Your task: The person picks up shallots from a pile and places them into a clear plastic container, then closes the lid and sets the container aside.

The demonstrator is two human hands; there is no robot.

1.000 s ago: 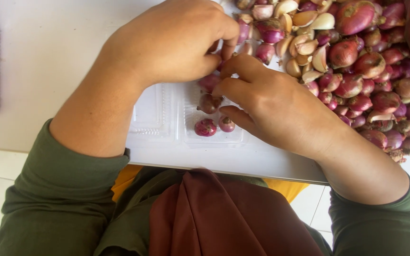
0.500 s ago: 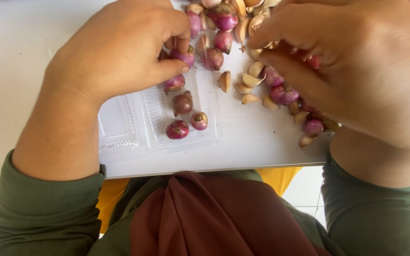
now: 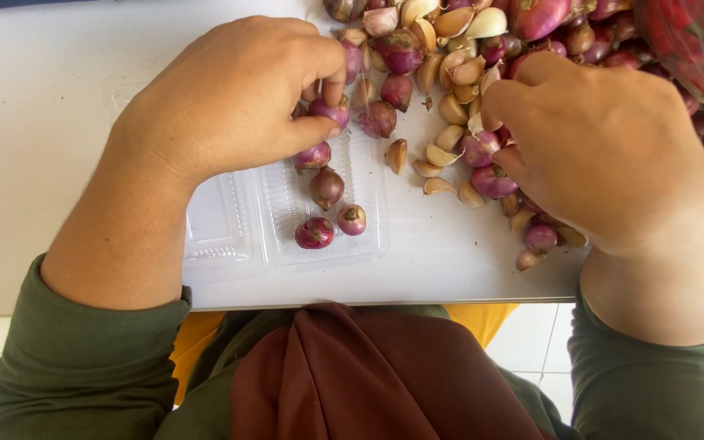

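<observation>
Head view, looking down on a white tabletop (image 3: 59, 122). Left hand (image 3: 230, 98) is curled over the far edge of a clear plastic clamshell tray (image 3: 287, 244), thumb and forefinger pinched on a small purple shallot (image 3: 329, 110); the remaining fingers are folded in, so the hand is closed on that one bulb. Just below the thumb a second shallot (image 3: 313, 156) sits at the tray's upper edge, touching or nearly touching the thumb; cannot tell which. Three more shallots lie inside the tray's right compartment: a brownish one (image 3: 327, 187) near the middle, and two redder ones (image 3: 314, 233) and (image 3: 352, 219) side by side nearer the person. The tray's left compartment (image 3: 217, 224) holds nothing visible. Right hand (image 3: 605, 147) lies palm down on a heap of shallots and garlic cloves (image 3: 450, 73) spread over the far right of the tabletop; fingers are bent into the heap, tips hidden among the bulbs, so whether it grips anything cannot be told. Loose garlic cloves (image 3: 437, 155) lie between the tray and the right hand. Both forearms wear green sleeves (image 3: 75, 358); a dark brown cloth (image 3: 368, 375) hangs at the bottom centre.
</observation>
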